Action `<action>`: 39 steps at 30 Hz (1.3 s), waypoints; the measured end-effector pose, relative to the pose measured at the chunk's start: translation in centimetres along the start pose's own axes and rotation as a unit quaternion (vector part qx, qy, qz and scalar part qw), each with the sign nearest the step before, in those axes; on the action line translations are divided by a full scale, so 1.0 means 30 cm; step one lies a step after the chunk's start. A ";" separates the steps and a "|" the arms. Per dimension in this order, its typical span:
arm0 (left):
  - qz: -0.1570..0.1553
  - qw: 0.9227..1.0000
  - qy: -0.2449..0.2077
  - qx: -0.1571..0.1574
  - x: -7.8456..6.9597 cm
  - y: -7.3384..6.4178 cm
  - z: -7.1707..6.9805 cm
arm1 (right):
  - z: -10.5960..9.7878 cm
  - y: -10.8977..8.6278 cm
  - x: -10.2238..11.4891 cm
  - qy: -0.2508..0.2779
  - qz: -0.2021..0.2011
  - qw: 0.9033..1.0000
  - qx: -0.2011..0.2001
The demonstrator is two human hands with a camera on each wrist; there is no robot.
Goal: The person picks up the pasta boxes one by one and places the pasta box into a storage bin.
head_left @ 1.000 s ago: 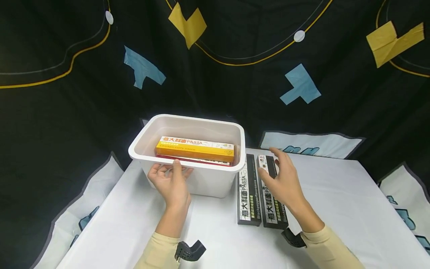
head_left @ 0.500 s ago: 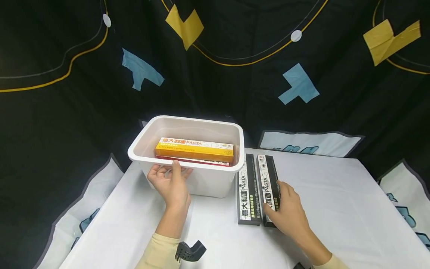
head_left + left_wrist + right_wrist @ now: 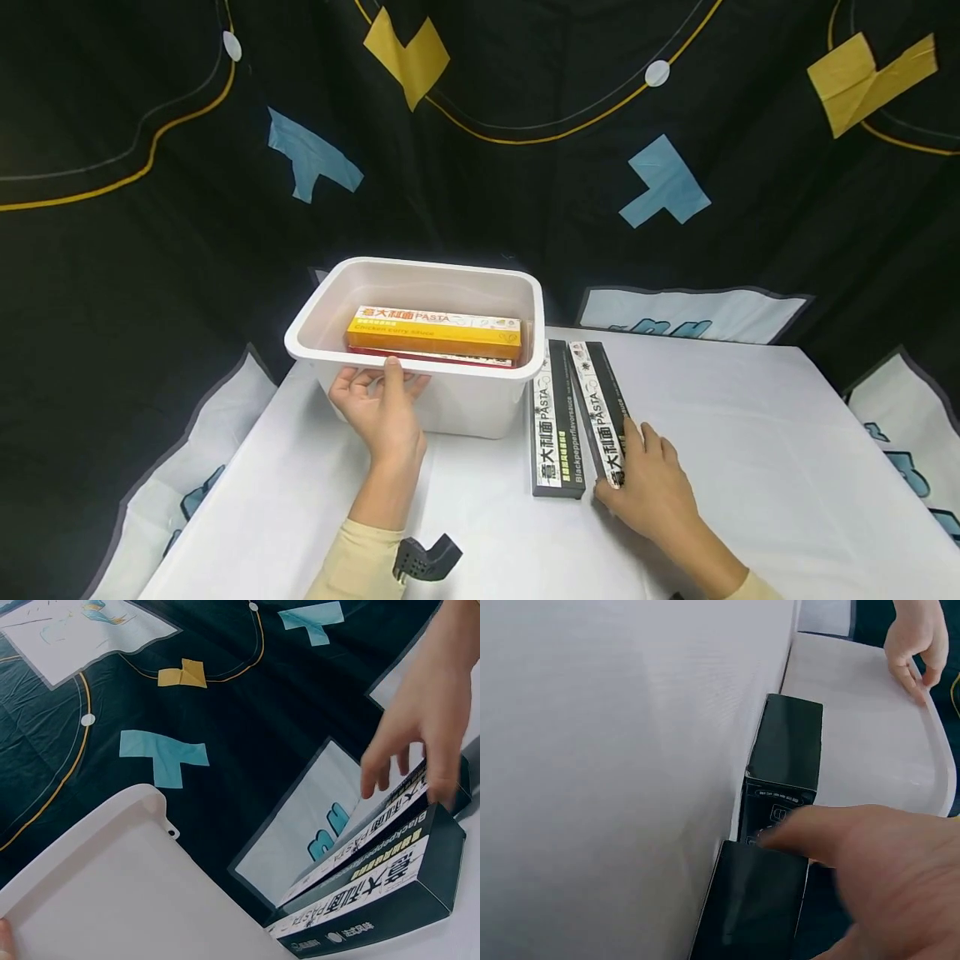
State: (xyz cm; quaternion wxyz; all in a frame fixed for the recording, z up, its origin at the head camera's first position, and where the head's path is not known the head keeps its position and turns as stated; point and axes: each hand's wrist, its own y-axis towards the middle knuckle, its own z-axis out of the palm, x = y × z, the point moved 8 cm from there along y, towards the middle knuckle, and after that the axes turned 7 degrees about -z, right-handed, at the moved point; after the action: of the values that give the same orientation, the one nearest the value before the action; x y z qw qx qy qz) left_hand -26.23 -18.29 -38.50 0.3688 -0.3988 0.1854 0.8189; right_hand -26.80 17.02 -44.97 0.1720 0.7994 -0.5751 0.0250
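My left hand grips the front rim of a white plastic bin, thumb over the edge and fingers beneath. Inside the bin lies a yellow pasta box on top of a red pasta box. Two black pepper pasta boxes rest on the table to the bin's right. My right hand holds the near end of the right black pasta box, thumb at its left and fingers along its right side. Beside it is the left black pasta box, untouched in the head view.
A white cloth covers the table. Behind it hangs a black curtain with tape pieces and yellow lines. The bin stands close to the curtain, and the left black box lies right beside the bin's side.
My right hand has come down onto the right black pasta box and turned it slightly, its near end swinging right and away from the other box. My left hand keeps holding the bin.
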 end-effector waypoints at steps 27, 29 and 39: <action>-0.001 1.000 0.002 -0.001 0.002 0.002 -0.001 | -0.027 -0.042 -0.165 0.149 0.126 0.977 -0.087; -0.002 1.000 0.002 -0.002 0.002 0.001 -0.001 | -0.051 -0.048 -0.189 0.184 0.145 0.966 -0.109; -0.001 1.000 0.002 -0.006 -0.005 -0.005 0.001 | -0.092 -0.085 -0.261 0.315 0.229 0.911 -0.132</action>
State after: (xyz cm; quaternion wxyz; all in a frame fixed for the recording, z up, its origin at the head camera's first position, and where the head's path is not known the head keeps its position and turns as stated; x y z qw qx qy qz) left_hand -26.08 -18.24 -38.36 0.3669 -0.4032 0.1808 0.8186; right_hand -26.63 25.71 -44.88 0.4377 0.5664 -0.6563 0.2385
